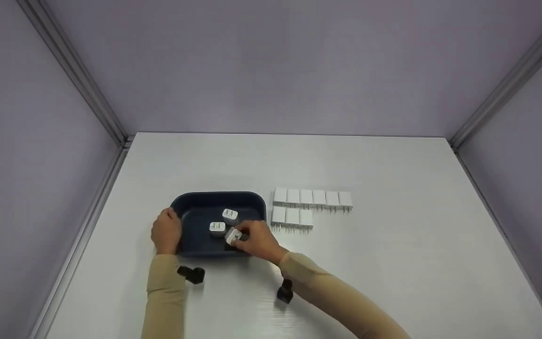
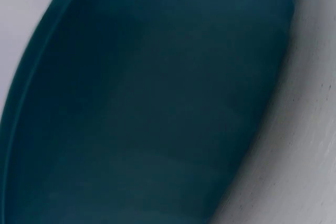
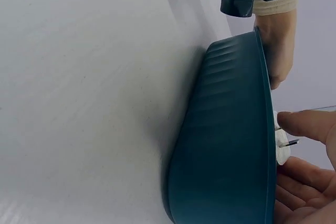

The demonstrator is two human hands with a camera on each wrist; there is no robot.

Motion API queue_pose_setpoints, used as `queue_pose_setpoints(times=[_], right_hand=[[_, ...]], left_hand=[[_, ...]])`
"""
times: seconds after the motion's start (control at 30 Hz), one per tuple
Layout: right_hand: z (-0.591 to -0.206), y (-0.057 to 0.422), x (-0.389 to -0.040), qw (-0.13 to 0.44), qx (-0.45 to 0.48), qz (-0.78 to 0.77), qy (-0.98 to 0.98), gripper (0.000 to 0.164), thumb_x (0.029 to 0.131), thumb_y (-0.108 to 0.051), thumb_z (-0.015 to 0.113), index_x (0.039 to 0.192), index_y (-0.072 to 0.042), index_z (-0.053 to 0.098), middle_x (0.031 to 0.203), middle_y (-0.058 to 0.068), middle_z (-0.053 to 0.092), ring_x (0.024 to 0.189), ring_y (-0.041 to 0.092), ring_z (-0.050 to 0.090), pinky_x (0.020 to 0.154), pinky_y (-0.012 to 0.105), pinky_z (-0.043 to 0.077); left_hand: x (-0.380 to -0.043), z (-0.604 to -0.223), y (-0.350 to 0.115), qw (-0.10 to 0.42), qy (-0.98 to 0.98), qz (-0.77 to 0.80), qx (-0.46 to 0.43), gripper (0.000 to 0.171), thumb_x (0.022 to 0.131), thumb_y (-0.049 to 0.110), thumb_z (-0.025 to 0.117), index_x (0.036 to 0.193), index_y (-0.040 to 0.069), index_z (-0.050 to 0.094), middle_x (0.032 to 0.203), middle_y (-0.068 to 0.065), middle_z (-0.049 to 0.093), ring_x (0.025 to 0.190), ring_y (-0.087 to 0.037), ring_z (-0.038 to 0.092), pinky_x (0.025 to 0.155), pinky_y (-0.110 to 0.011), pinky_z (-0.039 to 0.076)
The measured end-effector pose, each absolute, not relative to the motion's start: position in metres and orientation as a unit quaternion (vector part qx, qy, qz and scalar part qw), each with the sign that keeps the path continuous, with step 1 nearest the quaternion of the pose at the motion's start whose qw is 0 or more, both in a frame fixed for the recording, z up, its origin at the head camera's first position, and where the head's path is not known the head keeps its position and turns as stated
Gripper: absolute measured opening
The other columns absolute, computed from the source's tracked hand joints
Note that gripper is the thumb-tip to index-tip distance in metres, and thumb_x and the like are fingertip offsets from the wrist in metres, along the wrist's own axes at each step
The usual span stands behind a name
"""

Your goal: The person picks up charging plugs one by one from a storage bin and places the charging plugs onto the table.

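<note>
A dark blue tray [image 1: 195,249] lies on the white table. At its left side my left hand [image 1: 166,231] grips the rim; the left wrist view shows only the tray [image 2: 157,98] and table. Over the tray's front right part, my right hand [image 1: 259,242] pinches a white plug adapter [image 1: 234,236] between thumb and fingers. In the right wrist view, the metal prongs of this plug adapter [image 3: 282,148] show just past the tray's rim [image 3: 268,129]. Two more white plug adapters, one plug adapter [image 1: 217,229] and another plug adapter [image 1: 230,216], stand prongs up in the tray.
Right of the tray, white plug adapters lie in two rows, prongs toward me: a longer back row [image 1: 312,197] and a front row [image 1: 292,216] of three. Black wrist-camera mounts show at the left wrist [image 1: 192,274] and right wrist [image 1: 285,291]. Walls surround the table.
</note>
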State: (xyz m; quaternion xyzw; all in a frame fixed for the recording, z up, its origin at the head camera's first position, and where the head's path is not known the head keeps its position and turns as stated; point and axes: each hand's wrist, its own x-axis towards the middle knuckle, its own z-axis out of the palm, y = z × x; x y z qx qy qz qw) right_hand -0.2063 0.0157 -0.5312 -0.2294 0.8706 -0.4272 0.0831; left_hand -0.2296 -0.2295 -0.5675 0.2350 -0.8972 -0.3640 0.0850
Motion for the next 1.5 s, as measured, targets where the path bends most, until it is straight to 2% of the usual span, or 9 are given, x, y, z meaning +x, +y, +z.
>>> queue_pose_setpoints(times=[0.23,0.5,0.9,1.17,1.5], right_hand=[[-0.529,0.023,-0.205,0.08,-0.203,-0.485,0.847,0.028,0.082,-0.01,0.074,0.106,0.003,0.069,0.103,0.02,0.072,0.097,0.033,0.07,0.086,0.045,0.055],[-0.53,0.031,-0.207,0.037,-0.17,-0.515,0.839,0.028,0.078,-0.01,0.078,0.102,0.004,0.07,0.102,0.021,0.072,0.089,0.03,0.072,0.079,0.038,0.058],[-0.534,0.041,-0.204,0.046,-0.14,-0.571,0.808,0.032,0.079,-0.008,0.076,0.108,0.005,0.068,0.107,0.024,0.071,0.098,0.034,0.072,0.081,0.031,0.058],[-0.532,0.047,-0.198,0.033,-0.137,-0.597,0.79,0.035,0.082,-0.01,0.075,0.111,0.006,0.066,0.109,0.027,0.069,0.102,0.038,0.07,0.084,0.027,0.057],[-0.538,0.05,-0.187,0.008,-0.116,-0.643,0.757,0.035,0.081,-0.001,0.073,0.112,0.01,0.064,0.113,0.031,0.067,0.105,0.042,0.068,0.091,0.036,0.055]], left_hand=[[-0.23,-0.569,-0.229,0.093,-0.899,-0.363,0.225,0.048,0.104,0.023,0.026,0.104,-0.01,0.062,0.102,-0.035,0.065,0.094,-0.05,0.064,0.079,-0.059,0.048],[-0.23,-0.568,-0.23,0.085,-0.9,-0.362,0.229,0.048,0.104,0.024,0.027,0.107,-0.009,0.061,0.106,-0.035,0.064,0.098,-0.051,0.062,0.082,-0.059,0.048],[-0.23,-0.569,-0.229,0.085,-0.895,-0.373,0.229,0.047,0.104,0.023,0.027,0.109,-0.01,0.06,0.109,-0.033,0.064,0.102,-0.049,0.062,0.086,-0.058,0.047],[-0.229,-0.566,-0.231,0.063,-0.897,-0.371,0.234,0.05,0.105,0.024,0.024,0.119,-0.01,0.058,0.115,-0.033,0.063,0.104,-0.049,0.062,0.087,-0.057,0.047],[-0.23,-0.566,-0.23,0.067,-0.895,-0.371,0.239,0.049,0.104,0.024,0.026,0.117,-0.01,0.059,0.115,-0.033,0.063,0.105,-0.049,0.061,0.088,-0.057,0.047]])
